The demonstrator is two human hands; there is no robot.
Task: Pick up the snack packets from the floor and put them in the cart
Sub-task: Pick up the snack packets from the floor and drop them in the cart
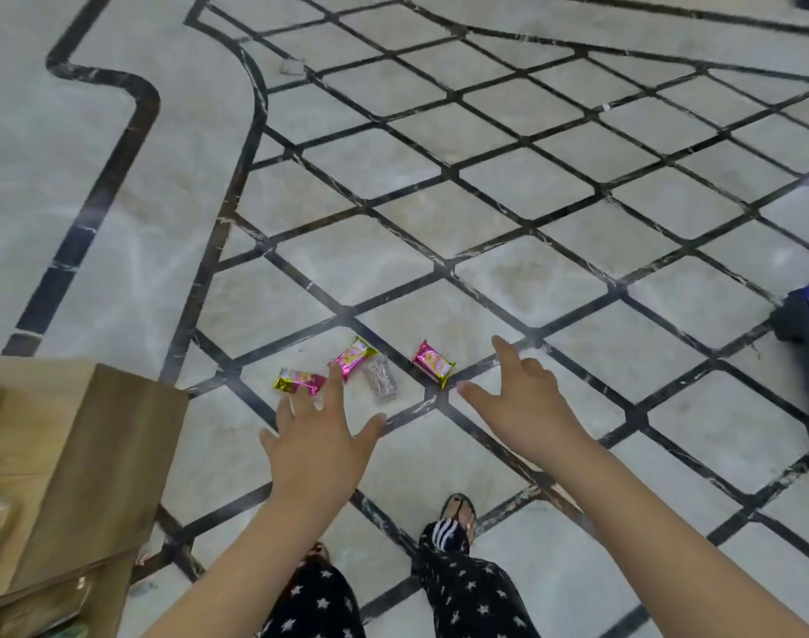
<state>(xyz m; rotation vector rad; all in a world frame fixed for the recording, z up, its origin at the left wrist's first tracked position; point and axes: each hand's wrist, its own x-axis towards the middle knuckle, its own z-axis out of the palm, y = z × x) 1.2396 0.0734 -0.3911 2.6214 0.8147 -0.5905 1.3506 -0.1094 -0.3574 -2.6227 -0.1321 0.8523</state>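
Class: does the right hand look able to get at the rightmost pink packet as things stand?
Likely yes. The right hand is open and spread just beside the rightmost pink packet, with only bare floor between them; nothing covers the packet.

A head-worn camera looks steeply down at the floor [485,200] ahead.
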